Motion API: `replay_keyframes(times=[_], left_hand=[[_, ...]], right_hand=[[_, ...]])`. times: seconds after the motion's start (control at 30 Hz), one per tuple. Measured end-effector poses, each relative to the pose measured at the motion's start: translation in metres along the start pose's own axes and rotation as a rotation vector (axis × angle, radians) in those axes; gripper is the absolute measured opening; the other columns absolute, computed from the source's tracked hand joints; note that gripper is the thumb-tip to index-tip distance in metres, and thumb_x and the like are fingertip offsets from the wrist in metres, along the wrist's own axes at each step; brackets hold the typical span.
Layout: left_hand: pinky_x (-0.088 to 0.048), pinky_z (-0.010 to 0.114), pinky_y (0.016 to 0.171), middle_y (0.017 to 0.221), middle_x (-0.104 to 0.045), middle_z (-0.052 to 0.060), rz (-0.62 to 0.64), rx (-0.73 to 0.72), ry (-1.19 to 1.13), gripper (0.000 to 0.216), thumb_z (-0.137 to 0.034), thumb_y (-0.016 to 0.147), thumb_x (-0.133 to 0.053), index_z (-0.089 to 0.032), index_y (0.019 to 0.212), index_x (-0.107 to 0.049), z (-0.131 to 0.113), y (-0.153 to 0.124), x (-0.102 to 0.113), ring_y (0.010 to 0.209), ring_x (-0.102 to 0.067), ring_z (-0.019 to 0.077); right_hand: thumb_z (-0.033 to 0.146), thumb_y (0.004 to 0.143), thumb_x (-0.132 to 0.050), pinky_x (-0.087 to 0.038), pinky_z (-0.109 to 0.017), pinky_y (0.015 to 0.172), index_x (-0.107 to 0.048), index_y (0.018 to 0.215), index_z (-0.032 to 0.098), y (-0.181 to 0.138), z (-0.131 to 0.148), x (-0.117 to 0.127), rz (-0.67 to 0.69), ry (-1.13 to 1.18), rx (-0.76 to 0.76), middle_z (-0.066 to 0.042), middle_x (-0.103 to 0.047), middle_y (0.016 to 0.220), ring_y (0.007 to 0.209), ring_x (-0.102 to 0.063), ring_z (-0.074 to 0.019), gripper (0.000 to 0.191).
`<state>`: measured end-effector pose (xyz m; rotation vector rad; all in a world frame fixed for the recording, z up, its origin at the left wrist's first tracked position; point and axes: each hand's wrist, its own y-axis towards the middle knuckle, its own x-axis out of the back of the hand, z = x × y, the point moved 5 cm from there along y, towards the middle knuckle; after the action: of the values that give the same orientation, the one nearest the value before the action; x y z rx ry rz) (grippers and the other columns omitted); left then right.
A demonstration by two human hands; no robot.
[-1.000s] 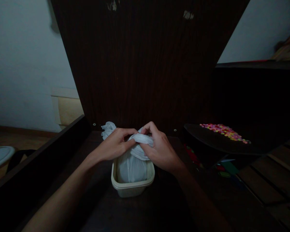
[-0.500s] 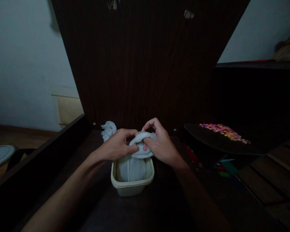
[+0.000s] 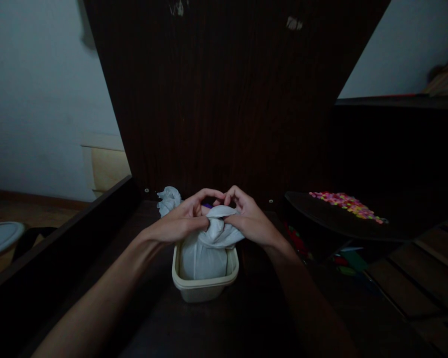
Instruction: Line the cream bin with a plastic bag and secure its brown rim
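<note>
Our left hand (image 3: 182, 219) and right hand (image 3: 252, 219) were both gripping the gathered top of the white bag (image 3: 204, 261), one from each side, seemingly about equally near. Its round body lay below the hands and closer to us, inside the cream tub (image 3: 203, 284), with rounded corners. The bag looked thin, wrinkled above, smoothly bulging below; we saw no clear long axis.

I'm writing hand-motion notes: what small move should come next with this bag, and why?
Probably ease the bag slightly wider at its bunched top: the left hand and right hand hold it from either side, while its lower part sits in the tub.
</note>
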<state>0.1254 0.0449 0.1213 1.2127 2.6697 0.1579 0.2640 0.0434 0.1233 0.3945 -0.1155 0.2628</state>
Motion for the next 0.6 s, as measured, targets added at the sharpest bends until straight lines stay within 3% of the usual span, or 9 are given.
replay_keyframes(times=[0.1, 0.2, 0.37, 0.6], left_hand=[[-0.034, 0.016, 0.049, 0.061, -0.061, -0.007, 0.018, -0.003, -0.03, 0.059, -0.01, 0.068, -0.073, -0.018, 0.123, -0.052, 0.004, 0.0, 0.001, 0.047, -0.048, 0.0062], [-0.035, 0.016, 0.049, 0.065, -0.062, -0.006, 0.027, -0.041, -0.099, 0.058, -0.015, 0.07, -0.08, -0.019, 0.12, -0.052, 0.007, 0.0, 0.001, 0.047, -0.049, 0.0062], [-0.038, 0.016, 0.049, 0.064, -0.063, -0.004, 0.063, -0.021, -0.121, 0.061, -0.022, 0.072, -0.087, -0.018, 0.123, -0.053, 0.007, -0.003, -0.003, 0.047, -0.051, 0.0071], [-0.052, 0.019, 0.061, 0.082, -0.074, 0.0, -0.1, -0.078, -0.175, 0.078, -0.002, 0.062, -0.079, -0.019, 0.132, -0.05, 0.002, 0.002, 0.01, 0.064, -0.068, 0.0126]], right_hand=[[0.016, 0.065, -0.064, -0.039, -0.024, 0.06, -0.042, 0.078, 0.023, -0.001, 0.006, -0.002, 0.053, -0.006, 0.01, 0.005, -0.05, 0.079, 0.071, -0.05, -0.0119, 0.027], [0.018, 0.068, -0.064, -0.037, -0.023, 0.059, -0.05, 0.084, 0.021, -0.002, 0.008, -0.002, 0.087, -0.074, 0.013, 0.005, -0.05, 0.08, 0.068, -0.048, -0.0112, 0.022], [0.013, 0.072, -0.057, -0.039, -0.026, 0.066, -0.054, 0.085, 0.02, -0.002, 0.009, 0.0, 0.08, -0.329, 0.133, 0.003, -0.052, 0.082, 0.077, -0.051, -0.0143, 0.015], [0.006, 0.071, -0.057, -0.039, -0.027, 0.065, -0.051, 0.09, 0.022, -0.006, 0.021, 0.007, -0.173, -0.638, 0.305, 0.0, -0.056, 0.09, 0.076, -0.052, -0.0154, 0.026]])
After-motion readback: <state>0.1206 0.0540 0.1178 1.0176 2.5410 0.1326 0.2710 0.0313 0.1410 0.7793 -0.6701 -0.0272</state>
